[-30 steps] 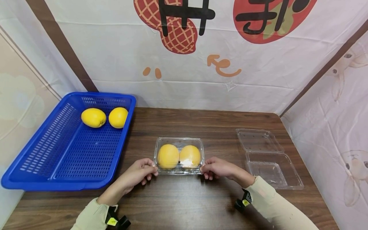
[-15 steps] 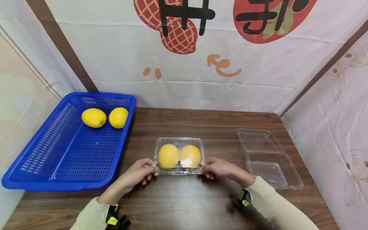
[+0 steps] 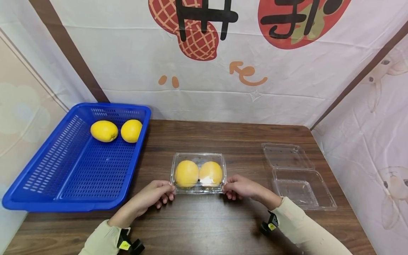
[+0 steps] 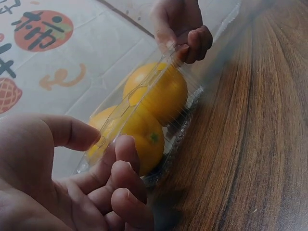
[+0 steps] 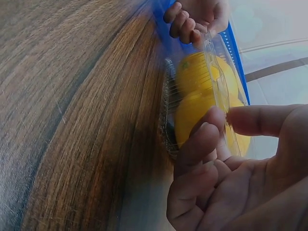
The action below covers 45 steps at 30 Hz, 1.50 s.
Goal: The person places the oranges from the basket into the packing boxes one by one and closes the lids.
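A clear plastic clamshell box (image 3: 199, 156) stands on the table with its lid down over two yellow-orange fruits, a left one (image 3: 186, 173) and a right one (image 3: 210, 173), like oranges or lemons. At its near left corner my left hand (image 3: 152, 195) pinches the rim between thumb and forefinger. My right hand (image 3: 243, 187) pinches the near right corner in the same way. In the left wrist view, thumb and forefinger meet on the box's front flange (image 4: 139, 96), the other fingers curled below it. The right wrist view shows the matching pinch on the flange (image 5: 219, 82).
A blue perforated basket (image 3: 92, 205) stands at the left, with two yellow fruits, one oblong (image 3: 104, 131) and one rounder (image 3: 131, 130), at its far end. An opened clear clamshell box (image 3: 296, 187) lies at the right. A printed cloth (image 3: 204, 102) hangs behind the wooden table (image 3: 197, 226).
Almost nothing differs. Both hands keep their pinch on the box's near corners, and the left hand's back has shifted very slightly.
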Tool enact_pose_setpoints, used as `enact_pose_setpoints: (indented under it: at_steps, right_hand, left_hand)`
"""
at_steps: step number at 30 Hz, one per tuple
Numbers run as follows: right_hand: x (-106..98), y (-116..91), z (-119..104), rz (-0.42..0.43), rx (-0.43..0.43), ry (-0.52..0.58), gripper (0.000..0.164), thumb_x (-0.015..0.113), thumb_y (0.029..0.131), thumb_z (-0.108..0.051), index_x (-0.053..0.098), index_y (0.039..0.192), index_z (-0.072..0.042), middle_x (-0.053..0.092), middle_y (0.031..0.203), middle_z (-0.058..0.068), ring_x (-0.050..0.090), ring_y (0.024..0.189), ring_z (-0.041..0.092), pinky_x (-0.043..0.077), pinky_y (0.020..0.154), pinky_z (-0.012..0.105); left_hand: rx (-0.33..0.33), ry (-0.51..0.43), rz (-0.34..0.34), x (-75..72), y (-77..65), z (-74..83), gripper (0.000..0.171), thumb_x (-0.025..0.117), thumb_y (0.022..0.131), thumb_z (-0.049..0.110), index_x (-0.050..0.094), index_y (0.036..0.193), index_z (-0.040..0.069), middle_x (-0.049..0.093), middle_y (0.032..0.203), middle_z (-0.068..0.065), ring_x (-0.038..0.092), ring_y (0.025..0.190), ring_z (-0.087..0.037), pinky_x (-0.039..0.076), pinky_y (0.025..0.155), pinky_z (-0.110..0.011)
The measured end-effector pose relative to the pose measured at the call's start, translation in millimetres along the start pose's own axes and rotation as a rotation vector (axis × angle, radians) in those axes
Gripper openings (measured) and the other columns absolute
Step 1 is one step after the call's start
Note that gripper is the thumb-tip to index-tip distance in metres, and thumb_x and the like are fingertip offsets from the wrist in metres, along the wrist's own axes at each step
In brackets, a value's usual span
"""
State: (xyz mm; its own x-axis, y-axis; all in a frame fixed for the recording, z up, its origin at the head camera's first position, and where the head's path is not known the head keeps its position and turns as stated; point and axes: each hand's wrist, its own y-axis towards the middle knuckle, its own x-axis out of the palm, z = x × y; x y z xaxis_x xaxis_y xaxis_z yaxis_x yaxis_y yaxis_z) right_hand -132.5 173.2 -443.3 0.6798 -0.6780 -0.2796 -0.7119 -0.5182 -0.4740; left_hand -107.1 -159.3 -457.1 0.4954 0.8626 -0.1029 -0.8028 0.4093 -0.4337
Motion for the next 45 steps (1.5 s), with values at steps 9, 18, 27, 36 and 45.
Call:
enact_pose_setpoints:
  at_steps: [9, 18, 27, 36, 45]
  right_hand:
    - [0.1, -0.1, 1.0, 0.000, 0.000, -0.006, 0.021, 0.057, 0.094, -0.016, 0.061, 0.078, -0.002, 0.056, 0.062, -0.003, 0.047, 0.053, 0.010, 0.033, 0.045, 0.021]
    - [0.3, -0.5, 1.7, 0.004, 0.002, -0.012, 0.022, 0.057, 0.095, -0.016, 0.061, 0.076, -0.005, 0.056, 0.063, -0.003, 0.047, 0.053, 0.011, 0.033, 0.046, 0.022]
    - [0.5, 0.3, 1.7, 0.003, -0.006, -0.008, 0.025, 0.057, 0.094, -0.015, 0.061, 0.083, 0.007, 0.056, 0.063, -0.004, 0.047, 0.053, 0.011, 0.033, 0.045, 0.021]
    - [-0.1, 0.0, 2.0, 0.004, 0.000, 0.000, 0.023, 0.057, 0.095, -0.015, 0.061, 0.081, 0.003, 0.057, 0.063, -0.003, 0.047, 0.054, 0.012, 0.033, 0.046, 0.022]
    - [0.6, 0.8, 3.0, 0.014, 0.003, -0.004, 0.022, 0.057, 0.094, -0.016, 0.062, 0.082, 0.002, 0.057, 0.064, -0.003, 0.048, 0.054, 0.012, 0.034, 0.046, 0.022]
  left_hand:
    - [0.020, 0.015, 0.010, 0.4, -0.8, 0.0, 0.025, 0.052, 0.103, 0.019, 0.065, 0.096, -0.001, 0.060, 0.078, 0.000, 0.051, 0.069, -0.014, 0.043, 0.052, -0.025]
    - [0.039, 0.049, 0.034, 2.1, -1.5, 1.5, 0.024, 0.054, 0.101, 0.018, 0.064, 0.094, -0.003, 0.058, 0.077, 0.000, 0.051, 0.069, -0.014, 0.041, 0.051, -0.024]
    - [0.056, 0.058, 0.038, 1.4, -0.9, 1.1, 0.024, 0.056, 0.101, 0.018, 0.065, 0.093, -0.003, 0.057, 0.075, 0.001, 0.051, 0.067, -0.013, 0.040, 0.051, -0.024]
    - [0.048, 0.079, 0.060, 4.3, -1.2, 1.1, 0.023, 0.055, 0.102, 0.018, 0.064, 0.092, -0.001, 0.058, 0.077, 0.000, 0.052, 0.069, -0.015, 0.042, 0.052, -0.025]
    - [0.027, 0.076, 0.072, 7.5, -2.1, 1.9, 0.024, 0.051, 0.103, 0.018, 0.062, 0.094, -0.001, 0.057, 0.078, -0.002, 0.052, 0.070, -0.016, 0.042, 0.052, -0.025]
